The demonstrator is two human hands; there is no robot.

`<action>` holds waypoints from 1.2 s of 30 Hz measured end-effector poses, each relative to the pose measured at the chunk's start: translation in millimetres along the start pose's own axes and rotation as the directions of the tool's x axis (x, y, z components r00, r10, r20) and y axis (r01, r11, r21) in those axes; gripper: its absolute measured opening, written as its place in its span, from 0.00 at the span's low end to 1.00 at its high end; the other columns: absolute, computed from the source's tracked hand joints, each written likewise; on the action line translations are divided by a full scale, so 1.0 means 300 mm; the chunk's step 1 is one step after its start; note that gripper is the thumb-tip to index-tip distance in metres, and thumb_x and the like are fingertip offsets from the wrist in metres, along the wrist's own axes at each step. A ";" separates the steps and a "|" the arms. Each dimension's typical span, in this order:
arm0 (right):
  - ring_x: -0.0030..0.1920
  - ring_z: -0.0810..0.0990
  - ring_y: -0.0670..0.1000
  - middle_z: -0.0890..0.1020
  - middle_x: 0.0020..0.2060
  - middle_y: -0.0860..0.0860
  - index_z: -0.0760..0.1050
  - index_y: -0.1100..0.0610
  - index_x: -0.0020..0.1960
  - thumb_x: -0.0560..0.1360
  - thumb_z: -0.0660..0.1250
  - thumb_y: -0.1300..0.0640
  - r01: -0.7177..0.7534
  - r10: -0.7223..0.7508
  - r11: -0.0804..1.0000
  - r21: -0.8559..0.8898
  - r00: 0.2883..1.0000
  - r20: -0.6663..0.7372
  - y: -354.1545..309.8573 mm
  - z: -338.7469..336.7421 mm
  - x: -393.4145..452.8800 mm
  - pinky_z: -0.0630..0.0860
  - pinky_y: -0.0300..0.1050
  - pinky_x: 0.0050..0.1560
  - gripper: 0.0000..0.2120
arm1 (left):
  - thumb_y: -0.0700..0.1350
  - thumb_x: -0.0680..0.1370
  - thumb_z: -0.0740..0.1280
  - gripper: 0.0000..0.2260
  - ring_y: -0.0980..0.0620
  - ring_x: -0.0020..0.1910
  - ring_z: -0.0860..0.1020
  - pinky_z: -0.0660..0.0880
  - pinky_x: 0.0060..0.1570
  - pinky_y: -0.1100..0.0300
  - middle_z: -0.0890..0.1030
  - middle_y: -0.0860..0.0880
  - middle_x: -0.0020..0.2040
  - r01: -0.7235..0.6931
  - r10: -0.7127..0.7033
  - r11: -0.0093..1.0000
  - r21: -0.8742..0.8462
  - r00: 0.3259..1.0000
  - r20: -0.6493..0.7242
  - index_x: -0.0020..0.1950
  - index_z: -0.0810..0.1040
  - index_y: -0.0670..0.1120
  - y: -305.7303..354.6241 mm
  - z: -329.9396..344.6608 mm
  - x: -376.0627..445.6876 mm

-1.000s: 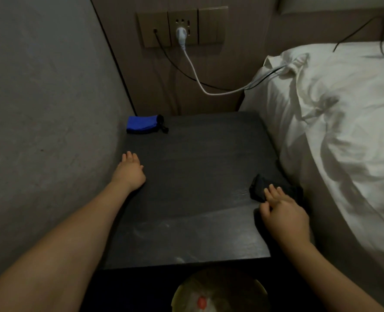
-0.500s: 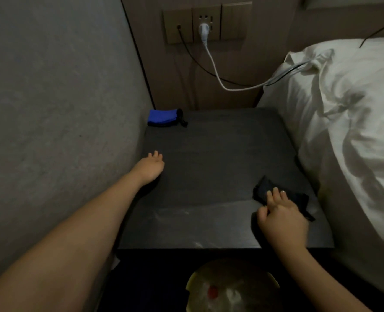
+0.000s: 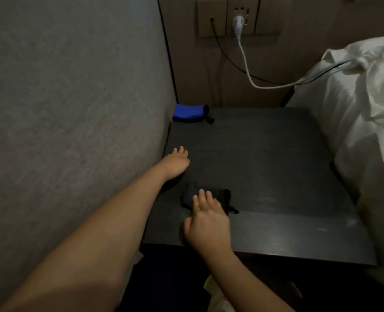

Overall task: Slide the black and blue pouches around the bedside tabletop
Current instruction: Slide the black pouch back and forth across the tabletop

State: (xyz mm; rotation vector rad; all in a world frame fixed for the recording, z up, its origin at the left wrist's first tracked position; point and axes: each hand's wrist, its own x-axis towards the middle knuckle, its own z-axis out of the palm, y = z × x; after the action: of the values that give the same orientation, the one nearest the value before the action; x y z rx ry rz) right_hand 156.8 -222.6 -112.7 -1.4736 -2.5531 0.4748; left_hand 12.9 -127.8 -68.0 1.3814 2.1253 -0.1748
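Observation:
The black pouch [image 3: 220, 195] lies on the dark bedside tabletop [image 3: 265, 167], near its front left. My right hand [image 3: 205, 219] presses on it with straight fingers and covers its near part. A blue pouch [image 3: 190, 112] with a black drawstring sits in the far left corner of the tabletop, against the wall. My left hand [image 3: 175, 162] rests flat on the tabletop by its left edge, fingers straight, well short of the blue pouch and holding nothing.
A grey wall [image 3: 74, 109] runs along the left. A white duvet [image 3: 355, 109] borders the tabletop's right side. A white cable [image 3: 245, 64] and a black one hang from the wall sockets [image 3: 238, 18]. A bin with litter [image 3: 218, 296] stands below the front edge.
My right hand has slid the black pouch from the tabletop's right front side to its left front. My left hand stays flat by the left edge. The view has shifted.

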 end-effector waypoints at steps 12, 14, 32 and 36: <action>0.54 0.82 0.55 0.84 0.52 0.56 0.82 0.59 0.53 0.63 0.59 0.47 0.180 -0.181 0.983 0.026 0.981 0.065 -0.211 0.081 0.067 0.78 0.47 0.53 0.27 | 0.37 0.82 0.44 0.23 0.42 0.78 0.43 0.46 0.77 0.52 0.41 0.41 0.79 0.046 -0.045 0.999 -0.019 0.998 0.053 0.78 0.45 0.38 0.000 -0.015 0.010; 0.53 0.83 0.54 0.84 0.51 0.55 0.84 0.59 0.51 0.63 0.55 0.48 0.210 -0.212 0.976 0.053 0.976 0.036 -0.197 0.080 0.049 0.79 0.46 0.51 0.26 | 0.37 0.82 0.44 0.23 0.43 0.78 0.43 0.45 0.76 0.52 0.41 0.41 0.79 0.026 -0.026 1.000 -0.011 0.998 0.052 0.78 0.45 0.38 -0.002 -0.013 0.009; 0.51 0.84 0.48 0.85 0.50 0.50 0.85 0.54 0.47 0.63 0.55 0.50 0.236 -0.231 0.969 0.070 0.970 -0.070 0.152 -0.023 -0.111 0.79 0.43 0.52 0.23 | 0.38 0.82 0.45 0.23 0.44 0.79 0.43 0.46 0.77 0.53 0.42 0.42 0.79 -0.012 0.012 1.000 0.017 1.000 0.003 0.78 0.45 0.38 0.009 0.002 -0.018; 0.49 0.84 0.48 0.86 0.48 0.50 0.85 0.55 0.44 0.62 0.55 0.51 0.200 -0.195 0.979 0.046 0.976 -0.092 0.266 -0.077 -0.137 0.79 0.42 0.49 0.22 | 0.39 0.82 0.46 0.24 0.45 0.79 0.43 0.47 0.77 0.53 0.42 0.43 0.79 0.002 -0.001 1.000 0.006 1.000 -0.010 0.78 0.46 0.39 0.000 0.009 -0.014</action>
State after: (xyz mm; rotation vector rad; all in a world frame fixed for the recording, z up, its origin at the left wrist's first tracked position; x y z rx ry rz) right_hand 249.2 -216.5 -117.9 -1.1793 -2.5602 0.4380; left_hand 15.1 -132.2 -68.0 1.3869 2.1360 -0.1748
